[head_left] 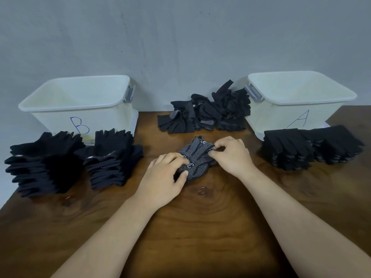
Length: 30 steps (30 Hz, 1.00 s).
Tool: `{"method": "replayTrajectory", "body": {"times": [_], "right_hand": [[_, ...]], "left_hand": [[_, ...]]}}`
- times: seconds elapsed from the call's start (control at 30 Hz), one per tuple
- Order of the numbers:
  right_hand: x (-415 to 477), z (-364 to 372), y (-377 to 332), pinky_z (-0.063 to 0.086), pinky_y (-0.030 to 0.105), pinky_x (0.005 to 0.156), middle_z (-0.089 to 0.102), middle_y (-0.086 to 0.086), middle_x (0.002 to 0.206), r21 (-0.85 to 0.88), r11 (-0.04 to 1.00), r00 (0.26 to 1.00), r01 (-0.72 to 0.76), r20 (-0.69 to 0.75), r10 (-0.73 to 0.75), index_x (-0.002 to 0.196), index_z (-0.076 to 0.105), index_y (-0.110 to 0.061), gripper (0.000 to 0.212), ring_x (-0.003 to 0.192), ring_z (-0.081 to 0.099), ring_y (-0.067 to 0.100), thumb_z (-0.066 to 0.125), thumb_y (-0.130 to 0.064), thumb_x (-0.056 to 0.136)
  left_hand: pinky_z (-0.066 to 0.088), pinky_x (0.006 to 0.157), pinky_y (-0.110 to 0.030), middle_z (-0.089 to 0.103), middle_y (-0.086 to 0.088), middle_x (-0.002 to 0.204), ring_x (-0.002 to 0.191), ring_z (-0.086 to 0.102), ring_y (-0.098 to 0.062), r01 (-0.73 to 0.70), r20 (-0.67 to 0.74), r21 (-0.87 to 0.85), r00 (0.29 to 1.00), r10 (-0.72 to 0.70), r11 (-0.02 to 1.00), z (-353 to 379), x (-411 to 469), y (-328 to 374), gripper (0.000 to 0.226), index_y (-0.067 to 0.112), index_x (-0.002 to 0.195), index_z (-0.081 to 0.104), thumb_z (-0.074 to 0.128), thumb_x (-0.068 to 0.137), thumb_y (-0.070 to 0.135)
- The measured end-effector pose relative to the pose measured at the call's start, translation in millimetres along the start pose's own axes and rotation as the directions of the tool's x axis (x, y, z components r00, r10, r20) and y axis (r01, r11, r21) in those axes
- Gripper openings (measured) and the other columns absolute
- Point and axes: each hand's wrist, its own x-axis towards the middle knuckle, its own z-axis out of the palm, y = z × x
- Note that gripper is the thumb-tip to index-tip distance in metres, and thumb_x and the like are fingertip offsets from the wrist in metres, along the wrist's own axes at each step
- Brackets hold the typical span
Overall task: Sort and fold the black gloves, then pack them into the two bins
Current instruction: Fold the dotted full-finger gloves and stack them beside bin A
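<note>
My left hand (166,174) and right hand (230,155) pinched a dotted glove (197,158) mid-table, folding it. Folded stacks (50,163) sat before bin B (40,101) and bin A (301,100); a loose pile (206,114) waited between them, and nothing looked packed yet.

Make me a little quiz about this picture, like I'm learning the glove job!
1. Pick one: what do the left hand and right hand hold? a) a sock b) a dotted glove c) a lid
2. True or false: bin B stands left of bin A.
3. Fill in: the loose pile lies between the two ____.
Key: 1 b; 2 true; 3 bins.
</note>
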Motion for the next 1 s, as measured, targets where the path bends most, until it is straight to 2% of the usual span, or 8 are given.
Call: {"method": "replayTrajectory", "body": {"times": [0.07,0.17,0.33,0.43,0.57,0.7,0.83,1.0], "right_hand": [[10,-3,-3,0.056,0.042,0.098,0.074,-0.019,0.097,0.230,0.973,0.998,-0.035,-0.042,0.046,0.081,0.076,-0.032,0.010,0.104,0.069,0.014,0.078,-0.042,0.081],[22,-8,-3,0.059,0.043,0.096,0.077,-0.009,0.096,0.464,0.885,0.972,-0.025,-0.194,0.130,0.094,0.076,-0.025,0.005,0.095,0.073,0.011,0.074,-0.029,0.092],[17,-8,10,0.048,0.029,0.104,0.065,-0.007,0.133,0.375,0.927,0.979,-0.010,-0.183,0.084,0.136,0.065,-0.028,0.038,0.116,0.060,0.006,0.072,-0.033,0.100],[9,-4,12,0.045,0.028,0.106,0.057,-0.006,0.138,0.251,0.966,0.966,0.062,-0.258,0.005,0.143,0.059,-0.026,0.050,0.119,0.055,0.008,0.075,-0.024,0.096],[0,-2,10,0.046,0.041,0.110,0.058,-0.008,0.137,-0.028,0.974,0.895,0.226,-0.387,-0.219,0.132,0.064,-0.031,0.041,0.130,0.047,0.020,0.073,-0.024,0.093],[-16,7,7,0.048,0.049,0.099,0.064,-0.022,0.110,-0.010,0.896,0.881,0.444,-0.175,-0.439,0.105,0.076,-0.039,0.012,0.111,0.053,0.011,0.069,-0.039,0.096],[-25,16,9,0.049,0.046,0.096,0.065,-0.024,0.106,0.010,0.860,0.859,0.511,0.022,-0.511,0.104,0.076,-0.043,0.018,0.104,0.054,0.005,0.069,-0.054,0.092],[-22,14,12,0.049,0.047,0.099,0.065,-0.025,0.109,0.009,0.883,0.883,0.469,0.018,-0.469,0.105,0.077,-0.043,0.014,0.105,0.052,0.004,0.077,-0.045,0.091]], "left_hand": [[0.041,0.111,-0.039,0.055,0.023,0.134,0.127,0.050,-0.011,0.015,-0.001,0.007,1.000,-0.015,1.000,-1,0,2,0.031,0.038,0.128,0.064,0.053,0.100,0.047],[0.043,0.109,-0.040,0.056,0.022,0.130,0.123,0.051,-0.011,0.039,0.004,0.024,0.999,-0.039,0.999,-4,-1,4,0.035,0.039,0.125,0.064,0.047,0.098,0.054],[0.039,0.100,-0.036,0.057,0.021,0.109,0.111,0.048,-0.008,0.061,-0.036,0.122,0.998,-0.057,0.991,-10,-6,7,0.036,0.043,0.109,0.071,0.046,0.098,0.065],[0.039,0.092,-0.036,0.057,0.018,0.095,0.101,0.050,-0.012,0.039,-0.114,0.106,0.993,-0.026,0.994,-13,-4,13,0.035,0.036,0.091,0.074,0.049,0.101,0.058],[0.042,0.100,-0.035,0.059,0.017,0.124,0.121,0.052,-0.014,-0.019,-0.027,0.079,0.999,0.021,0.997,-5,2,24,0.037,0.034,0.124,0.066,0.044,0.104,0.056],[0.021,0.129,-0.039,0.038,0.011,0.164,0.156,0.026,-0.013,0.012,0.152,0.116,0.988,-0.029,0.993,5,-2,24,0.068,0.030,0.158,0.040,0.030,0.103,0.068],[-0.003,0.132,-0.038,0.008,0.012,0.177,0.162,-0.004,-0.007,-0.025,0.262,0.154,0.965,-0.016,0.988,1,-5,20,0.076,0.030,0.170,0.014,0.021,0.106,0.071],[-0.010,0.132,-0.047,-0.016,0.011,0.176,0.158,-0.025,-0.006,-0.010,0.352,0.199,0.934,-0.062,0.980,-5,-5,16,0.085,0.033,0.169,-0.006,0.010,0.100,0.080]]}}
